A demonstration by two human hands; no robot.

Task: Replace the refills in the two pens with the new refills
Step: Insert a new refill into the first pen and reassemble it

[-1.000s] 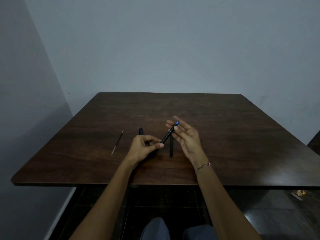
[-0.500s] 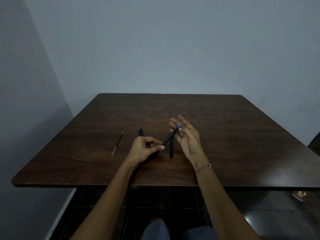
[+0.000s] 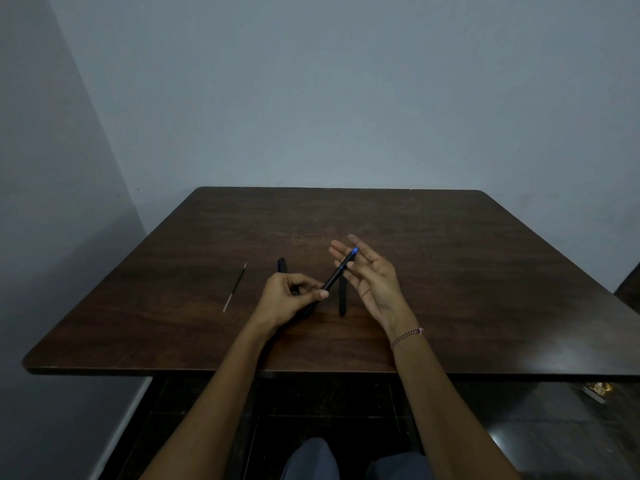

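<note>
Pen [image 3: 337, 273] pinched at its lower end in the closed left hand [image 3: 289, 301], slanted up to the right, blue tip against the fingers [image 3: 341, 252] of the right hand [image 3: 372, 284]. Right hand spread flat, palm left, gripping nothing. Second pen [image 3: 343, 296] flat on the table [image 3: 467, 271] between the hands, below the raised one. Dark piece [image 3: 282, 265] just beyond the left hand. Refill [image 3: 235, 287] well left of both.

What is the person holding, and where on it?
The left hand pinches a black pen by its lower end; the right hand is open beside its blue tip.
</note>
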